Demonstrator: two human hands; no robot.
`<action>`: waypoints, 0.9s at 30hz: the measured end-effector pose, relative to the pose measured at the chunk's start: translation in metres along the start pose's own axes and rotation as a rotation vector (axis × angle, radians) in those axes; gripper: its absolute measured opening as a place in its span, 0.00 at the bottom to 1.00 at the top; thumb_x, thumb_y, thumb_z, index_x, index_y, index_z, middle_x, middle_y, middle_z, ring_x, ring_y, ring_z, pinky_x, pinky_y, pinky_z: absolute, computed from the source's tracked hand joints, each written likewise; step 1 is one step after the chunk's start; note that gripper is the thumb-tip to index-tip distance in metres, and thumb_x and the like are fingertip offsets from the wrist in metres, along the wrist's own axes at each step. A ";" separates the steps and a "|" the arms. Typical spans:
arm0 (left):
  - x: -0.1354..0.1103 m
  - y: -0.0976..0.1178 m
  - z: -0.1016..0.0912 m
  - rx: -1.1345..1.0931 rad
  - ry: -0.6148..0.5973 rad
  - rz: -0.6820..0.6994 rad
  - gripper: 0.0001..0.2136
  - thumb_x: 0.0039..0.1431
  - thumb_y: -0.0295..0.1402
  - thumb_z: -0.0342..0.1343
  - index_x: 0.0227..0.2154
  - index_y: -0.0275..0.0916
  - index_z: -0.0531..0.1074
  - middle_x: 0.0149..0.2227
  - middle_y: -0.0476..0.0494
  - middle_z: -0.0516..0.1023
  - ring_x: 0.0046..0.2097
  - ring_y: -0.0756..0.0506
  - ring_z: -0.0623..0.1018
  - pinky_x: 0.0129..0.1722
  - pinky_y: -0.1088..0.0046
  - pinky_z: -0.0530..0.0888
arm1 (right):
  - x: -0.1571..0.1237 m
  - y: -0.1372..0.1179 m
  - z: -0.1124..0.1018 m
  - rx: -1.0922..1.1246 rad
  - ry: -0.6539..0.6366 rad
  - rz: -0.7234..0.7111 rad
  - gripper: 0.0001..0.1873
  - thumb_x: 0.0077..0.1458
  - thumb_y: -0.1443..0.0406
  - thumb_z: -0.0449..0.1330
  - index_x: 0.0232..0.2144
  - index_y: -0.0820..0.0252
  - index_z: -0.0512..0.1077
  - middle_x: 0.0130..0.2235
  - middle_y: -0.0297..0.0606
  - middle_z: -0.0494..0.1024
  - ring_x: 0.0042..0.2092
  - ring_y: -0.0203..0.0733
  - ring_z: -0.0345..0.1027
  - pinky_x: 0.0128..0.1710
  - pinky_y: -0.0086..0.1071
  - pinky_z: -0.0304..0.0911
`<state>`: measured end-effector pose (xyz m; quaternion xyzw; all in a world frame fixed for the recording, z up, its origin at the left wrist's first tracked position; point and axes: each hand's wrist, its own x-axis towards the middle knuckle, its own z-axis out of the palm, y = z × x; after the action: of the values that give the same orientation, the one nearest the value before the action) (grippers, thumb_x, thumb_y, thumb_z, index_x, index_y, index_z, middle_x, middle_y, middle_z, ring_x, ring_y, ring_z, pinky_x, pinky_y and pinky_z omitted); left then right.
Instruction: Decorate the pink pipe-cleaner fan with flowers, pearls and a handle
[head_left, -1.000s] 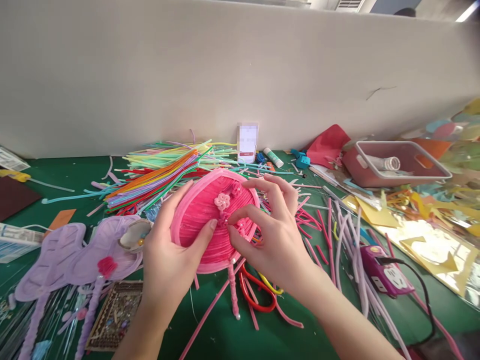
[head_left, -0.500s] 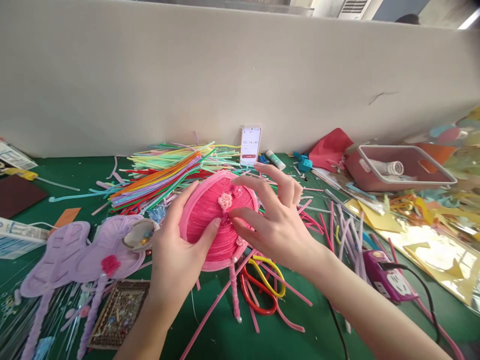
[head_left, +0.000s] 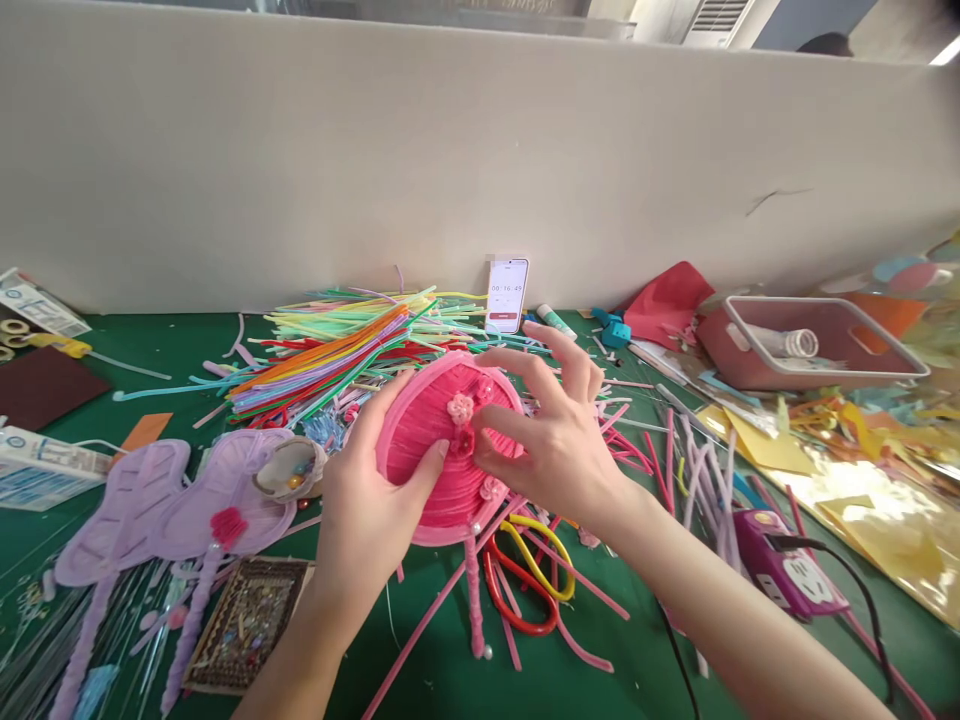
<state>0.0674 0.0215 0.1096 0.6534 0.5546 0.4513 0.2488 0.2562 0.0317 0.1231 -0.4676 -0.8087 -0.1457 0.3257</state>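
My left hand [head_left: 382, 490] grips a round pink hand fan [head_left: 412, 440] by its left side, thumb across the front and fingers behind. The fan has a fuzzy pink rim and a wrapped handle [head_left: 475, 600] pointing down, with pearl beads at both ends. Small flowers sit on its face: a pale pink flower [head_left: 460, 407], a deep pink flower [head_left: 463, 440] and another pale flower [head_left: 491, 488] lower right. My right hand [head_left: 551, 430] is closed in a pinch at the deep pink flower's right edge, other fingers raised. What lies between its fingertips is hidden. My left thumb tip rests beside that flower.
Red and yellow-handled scissors [head_left: 529, 590] lie below the fan among pink stems. Bundled colourful pipe cleaners [head_left: 322, 360] and a phone timer [head_left: 507, 296] stand behind. Purple fans [head_left: 225, 500] and a bead tray [head_left: 247, 625] lie left. A purple power strip [head_left: 787, 565] and pink bin [head_left: 817, 350] are right.
The right fingertips have drawn slightly right, showing more of the deep pink flower. The left hand keeps its hold on the fan. The whole view has shifted a little.
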 end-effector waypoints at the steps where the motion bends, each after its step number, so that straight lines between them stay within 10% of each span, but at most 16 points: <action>1: 0.000 -0.001 -0.001 -0.010 -0.004 -0.010 0.26 0.56 0.40 0.64 0.58 0.52 0.68 0.58 0.46 0.75 0.57 0.38 0.77 0.56 0.59 0.74 | 0.001 0.001 -0.002 0.018 0.013 0.029 0.04 0.53 0.67 0.61 0.27 0.53 0.73 0.56 0.37 0.70 0.65 0.63 0.48 0.55 0.57 0.52; 7: 0.013 -0.020 -0.011 -0.236 0.041 -0.181 0.25 0.54 0.45 0.65 0.55 0.48 0.72 0.53 0.44 0.78 0.54 0.38 0.77 0.58 0.57 0.72 | -0.015 0.009 -0.012 0.177 0.033 0.287 0.06 0.61 0.68 0.53 0.33 0.55 0.68 0.51 0.42 0.72 0.59 0.53 0.57 0.57 0.53 0.55; 13: 0.043 -0.052 -0.020 -0.541 0.136 -0.418 0.25 0.49 0.53 0.65 0.44 0.40 0.76 0.43 0.41 0.81 0.49 0.37 0.79 0.49 0.61 0.76 | -0.053 0.002 0.009 0.432 -0.107 0.475 0.14 0.68 0.63 0.47 0.30 0.56 0.66 0.34 0.38 0.73 0.38 0.42 0.66 0.39 0.38 0.65; 18: 0.052 -0.069 -0.021 -0.585 0.184 -0.440 0.25 0.46 0.53 0.66 0.38 0.37 0.75 0.38 0.41 0.81 0.47 0.38 0.79 0.45 0.64 0.76 | -0.063 -0.034 0.024 0.638 -0.111 0.592 0.14 0.64 0.62 0.54 0.50 0.55 0.70 0.53 0.44 0.72 0.49 0.44 0.70 0.45 0.38 0.68; 22: 0.049 -0.071 -0.024 -0.582 0.232 -0.410 0.24 0.46 0.53 0.65 0.37 0.38 0.74 0.37 0.43 0.80 0.46 0.39 0.79 0.45 0.65 0.75 | -0.065 -0.068 0.035 1.001 -0.243 0.913 0.19 0.63 0.50 0.55 0.37 0.59 0.73 0.35 0.39 0.77 0.36 0.40 0.71 0.34 0.33 0.66; 27: 0.041 -0.065 -0.024 -0.526 0.268 -0.339 0.23 0.48 0.54 0.63 0.35 0.38 0.74 0.36 0.44 0.80 0.44 0.40 0.78 0.44 0.66 0.75 | -0.056 -0.092 0.049 1.484 -0.331 1.049 0.25 0.55 0.45 0.62 0.38 0.61 0.75 0.36 0.40 0.80 0.37 0.41 0.74 0.34 0.31 0.69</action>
<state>0.0132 0.0732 0.0803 0.4001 0.5477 0.6130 0.4051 0.1782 -0.0265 0.0555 -0.4604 -0.4158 0.6449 0.4463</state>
